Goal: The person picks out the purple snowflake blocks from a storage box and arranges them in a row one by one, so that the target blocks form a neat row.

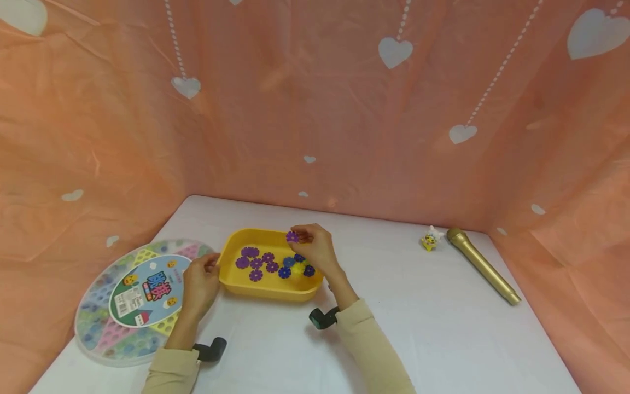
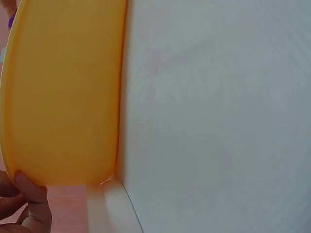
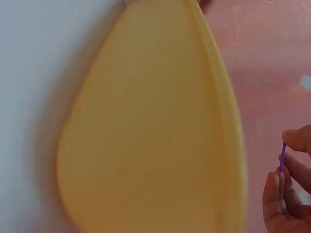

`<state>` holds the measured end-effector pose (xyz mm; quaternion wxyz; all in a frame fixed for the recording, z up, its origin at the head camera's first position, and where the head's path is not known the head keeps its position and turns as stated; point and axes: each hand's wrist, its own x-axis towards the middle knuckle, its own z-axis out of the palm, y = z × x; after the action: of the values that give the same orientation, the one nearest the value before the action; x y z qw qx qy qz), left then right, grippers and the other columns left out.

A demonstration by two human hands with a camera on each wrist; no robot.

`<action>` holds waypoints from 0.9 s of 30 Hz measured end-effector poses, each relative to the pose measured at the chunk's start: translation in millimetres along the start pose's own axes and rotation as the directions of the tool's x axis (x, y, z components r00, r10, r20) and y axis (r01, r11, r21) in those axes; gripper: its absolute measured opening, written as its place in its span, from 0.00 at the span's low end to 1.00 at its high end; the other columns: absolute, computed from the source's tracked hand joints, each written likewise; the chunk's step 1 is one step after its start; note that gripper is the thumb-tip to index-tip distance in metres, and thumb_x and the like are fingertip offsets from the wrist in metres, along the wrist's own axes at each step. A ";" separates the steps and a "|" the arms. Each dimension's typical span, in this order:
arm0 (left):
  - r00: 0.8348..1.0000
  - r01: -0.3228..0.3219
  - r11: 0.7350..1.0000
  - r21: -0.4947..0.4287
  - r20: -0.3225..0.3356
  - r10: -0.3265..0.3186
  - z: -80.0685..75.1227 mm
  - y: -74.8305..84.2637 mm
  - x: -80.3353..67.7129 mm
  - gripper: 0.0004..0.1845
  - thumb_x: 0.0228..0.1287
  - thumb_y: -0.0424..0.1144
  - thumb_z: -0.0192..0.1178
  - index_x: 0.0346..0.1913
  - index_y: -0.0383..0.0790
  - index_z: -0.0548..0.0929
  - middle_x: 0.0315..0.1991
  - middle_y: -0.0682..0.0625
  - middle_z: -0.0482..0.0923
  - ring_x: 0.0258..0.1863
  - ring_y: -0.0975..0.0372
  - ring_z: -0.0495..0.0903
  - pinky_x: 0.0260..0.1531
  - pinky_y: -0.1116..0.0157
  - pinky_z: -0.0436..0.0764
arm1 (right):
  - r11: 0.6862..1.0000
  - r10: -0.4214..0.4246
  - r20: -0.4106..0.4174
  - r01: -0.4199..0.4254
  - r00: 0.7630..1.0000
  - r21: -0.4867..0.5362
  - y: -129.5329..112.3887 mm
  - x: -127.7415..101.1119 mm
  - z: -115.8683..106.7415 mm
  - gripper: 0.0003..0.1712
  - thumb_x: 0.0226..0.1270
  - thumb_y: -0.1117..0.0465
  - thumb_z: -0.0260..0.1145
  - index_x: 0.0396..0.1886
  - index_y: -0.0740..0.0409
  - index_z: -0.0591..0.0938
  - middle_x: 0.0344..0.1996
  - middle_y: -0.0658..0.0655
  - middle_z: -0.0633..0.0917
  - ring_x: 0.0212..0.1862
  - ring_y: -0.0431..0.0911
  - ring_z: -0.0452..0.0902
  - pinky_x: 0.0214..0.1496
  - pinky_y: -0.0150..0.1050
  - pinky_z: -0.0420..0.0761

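Note:
A yellow tray point(image 1: 231, 279) sits on the white table and holds several purple, blue and yellow flower-shaped discs point(image 1: 256, 264). My right hand point(image 1: 315, 247) hovers over the tray's far side and pinches one purple disc point(image 1: 292, 236) between its fingertips; in the right wrist view the disc point(image 3: 282, 156) shows edge-on between thumb and fingers, beside the tray's outer wall point(image 3: 146, 126). My left hand point(image 1: 200, 279) rests against the tray's left end, fingers point(image 2: 29, 194) touching the rim of the tray point(image 2: 63, 92).
A round plastic game case point(image 1: 123, 298) with coloured sections lies left of the tray. At the right lie a small yellow toy figure point(image 1: 430, 239) and a gold microphone point(image 1: 482, 266). Pink cloth with white hearts walls the table on three sides.

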<state>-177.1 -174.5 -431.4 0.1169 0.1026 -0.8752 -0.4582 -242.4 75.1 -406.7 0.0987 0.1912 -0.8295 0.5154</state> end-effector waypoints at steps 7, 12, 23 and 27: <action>1.000 -0.004 1.000 -0.003 -0.006 0.004 1.7 -3.6 1.2 0.18 0.64 0.27 0.50 0.56 0.28 0.75 0.43 0.37 0.75 0.40 0.53 0.73 0.32 0.75 0.72 | 1.000 0.006 -0.100 -0.003 0.995 0.026 15.7 -19.2 -41.4 0.19 0.51 0.70 0.71 0.46 0.68 0.82 0.40 0.65 0.79 0.42 0.56 0.78 0.45 0.45 0.81; 0.999 -0.022 1.000 -0.001 -0.025 0.022 1.2 -2.6 1.7 0.17 0.63 0.26 0.50 0.55 0.27 0.75 0.42 0.37 0.75 0.39 0.53 0.73 0.30 0.76 0.71 | 0.998 0.048 -0.134 -0.051 0.990 -0.023 39.5 -35.7 -63.5 0.19 0.50 0.71 0.72 0.45 0.66 0.83 0.39 0.63 0.80 0.41 0.54 0.79 0.43 0.40 0.81; 1.000 -0.019 1.000 0.001 -0.024 0.019 0.1 -0.7 0.3 0.17 0.64 0.27 0.50 0.55 0.26 0.75 0.43 0.37 0.75 0.39 0.52 0.73 0.31 0.77 0.70 | 0.969 0.172 -0.071 -0.182 0.983 -0.165 75.0 -73.9 -86.4 0.18 0.48 0.71 0.72 0.42 0.65 0.84 0.37 0.60 0.82 0.38 0.49 0.80 0.42 0.38 0.81; 0.999 -0.018 1.000 0.003 -0.034 0.018 1.6 -1.0 0.2 0.17 0.63 0.26 0.50 0.54 0.26 0.75 0.42 0.37 0.75 0.39 0.52 0.73 0.31 0.76 0.71 | 0.958 0.201 -0.042 -0.205 0.979 -0.199 84.5 -80.9 -87.6 0.17 0.49 0.69 0.72 0.42 0.63 0.84 0.36 0.57 0.83 0.37 0.47 0.79 0.41 0.37 0.80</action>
<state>-177.7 -173.9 -433.1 0.1358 0.1023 -0.8745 -0.4542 -207.3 204.2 -465.6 0.0732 0.0884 -0.8918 0.4376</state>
